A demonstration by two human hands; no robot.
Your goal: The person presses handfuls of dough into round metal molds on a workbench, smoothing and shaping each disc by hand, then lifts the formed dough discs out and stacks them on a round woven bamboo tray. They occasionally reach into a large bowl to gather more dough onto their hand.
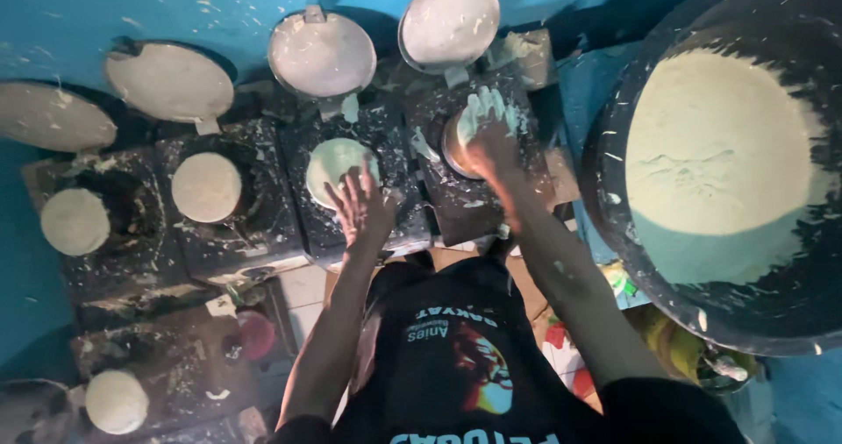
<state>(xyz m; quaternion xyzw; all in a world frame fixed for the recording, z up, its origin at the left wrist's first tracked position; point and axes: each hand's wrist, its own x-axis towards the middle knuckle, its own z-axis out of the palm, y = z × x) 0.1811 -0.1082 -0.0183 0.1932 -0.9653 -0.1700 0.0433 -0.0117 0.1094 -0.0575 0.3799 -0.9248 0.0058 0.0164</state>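
A person's right hand (488, 137), smeared pale green, presses flat with loose grip on wet batter (465, 128) in a round mould (452, 150), while the left hand (360, 203) hovers open-fingered beside the next batter-filled mould (338, 168); it looks soft, sticky, slippery, best scooped from underneath.

Dim, bluish light — soft shadows, slight motion blur, wide-angle bending at edges.

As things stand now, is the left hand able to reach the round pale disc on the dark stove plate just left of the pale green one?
Probably yes. The left hand rests at the pale green round disc, and the round pale disc lies on the neighbouring dark stove plate, with nothing standing between them.
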